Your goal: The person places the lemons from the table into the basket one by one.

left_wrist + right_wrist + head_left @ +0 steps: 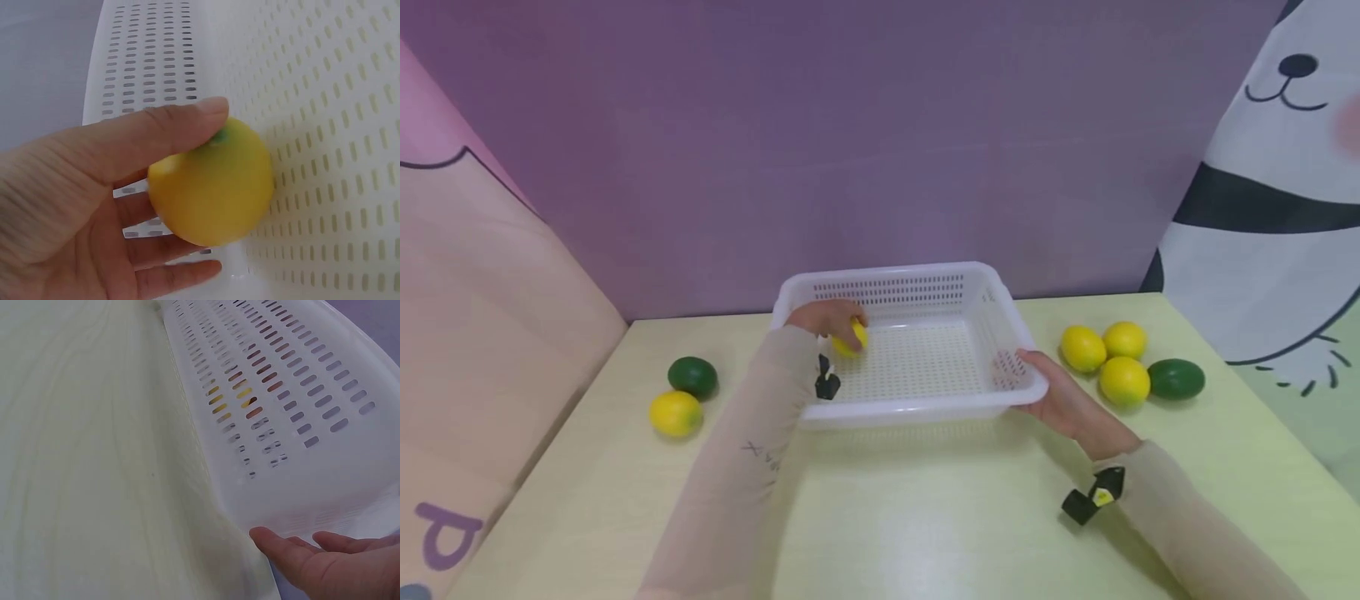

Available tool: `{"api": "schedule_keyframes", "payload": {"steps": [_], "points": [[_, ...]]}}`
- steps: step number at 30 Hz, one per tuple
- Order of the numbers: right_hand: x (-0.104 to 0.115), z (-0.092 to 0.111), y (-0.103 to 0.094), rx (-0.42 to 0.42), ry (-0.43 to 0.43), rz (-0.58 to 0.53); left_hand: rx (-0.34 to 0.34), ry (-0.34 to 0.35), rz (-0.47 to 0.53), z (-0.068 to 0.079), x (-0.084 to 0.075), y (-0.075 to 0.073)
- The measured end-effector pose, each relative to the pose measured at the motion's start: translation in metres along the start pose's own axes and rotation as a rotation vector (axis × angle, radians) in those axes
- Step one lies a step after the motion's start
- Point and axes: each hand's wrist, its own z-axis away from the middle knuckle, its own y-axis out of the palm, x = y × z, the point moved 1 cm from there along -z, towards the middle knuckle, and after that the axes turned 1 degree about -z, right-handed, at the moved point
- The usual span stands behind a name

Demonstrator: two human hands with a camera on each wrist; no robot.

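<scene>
A white plastic basket [917,408] with slotted walls stands toward the back of the table. Inside it, at the left, my left hand [831,318] grips a yellow lemon [215,187]. The thumb lies over the lemon's green-tinged end, with the fingers behind and beneath the fruit; the lemon is close to the basket floor, and whether it touches cannot be told. My right hand [1060,400] holds the basket by its front right corner. In the right wrist view, the thumb and fingers [340,542] spread around that corner, their tips partly hidden by the wall.
Right of the basket lie three lemons [1124,382] and a dark green fruit [1176,379]. On the left, another lemon [675,414] touches a second dark green fruit [693,377]. A purple cloth backdrop [880,150] rises behind the pale wooden table [880,517].
</scene>
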Motion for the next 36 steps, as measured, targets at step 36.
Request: {"api": "schedule_keyframes", "payload": {"steps": [36], "points": [[-0.007,0.003,0.0,-0.004,0.025,0.024,-0.081,0.167,-0.022,0.069,0.016,-0.074]]}}
